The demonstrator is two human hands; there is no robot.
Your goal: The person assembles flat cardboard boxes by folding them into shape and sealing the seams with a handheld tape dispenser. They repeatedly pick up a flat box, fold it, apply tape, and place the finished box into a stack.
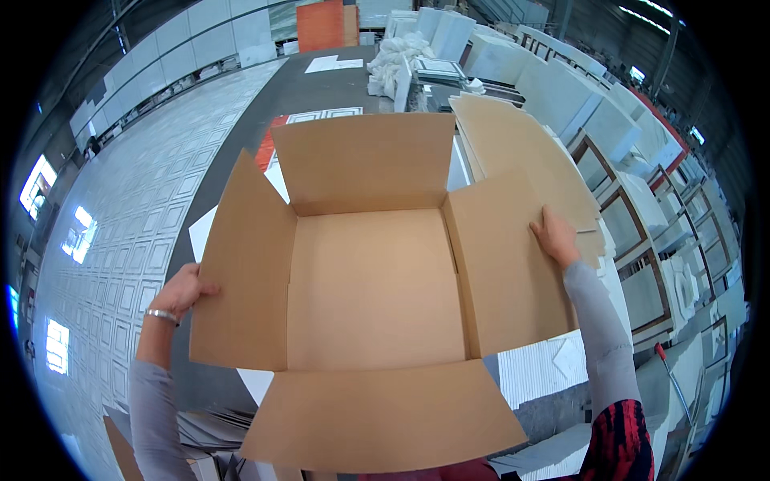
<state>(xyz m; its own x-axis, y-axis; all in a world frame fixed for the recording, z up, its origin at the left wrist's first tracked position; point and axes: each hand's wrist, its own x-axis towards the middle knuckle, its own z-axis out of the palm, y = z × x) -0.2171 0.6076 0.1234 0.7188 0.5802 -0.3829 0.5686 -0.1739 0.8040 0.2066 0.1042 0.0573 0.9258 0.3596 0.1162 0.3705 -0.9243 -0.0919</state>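
An open cardboard box [373,289] fills the middle of the view, its four flaps folded outward and its bottom bare. My left hand [184,290] grips the outer edge of the left flap [241,280], thumb on top and the other fingers hidden underneath. On the far right side, my right hand [555,235] is closed on the edge of the right flap [513,264], its fingertips partly out of sight. The near flap [383,417] leans toward my body, and the far flap [369,163] stands outward at the back.
Flat cardboard sheets [513,140] lie stacked behind the box on the right. Beyond them sit crumpled white wrapping [399,60] and framed panels [439,70]. White slabs and brown wooden frames [642,256] line the right. Patterned tiles [152,216] cover the floor at left.
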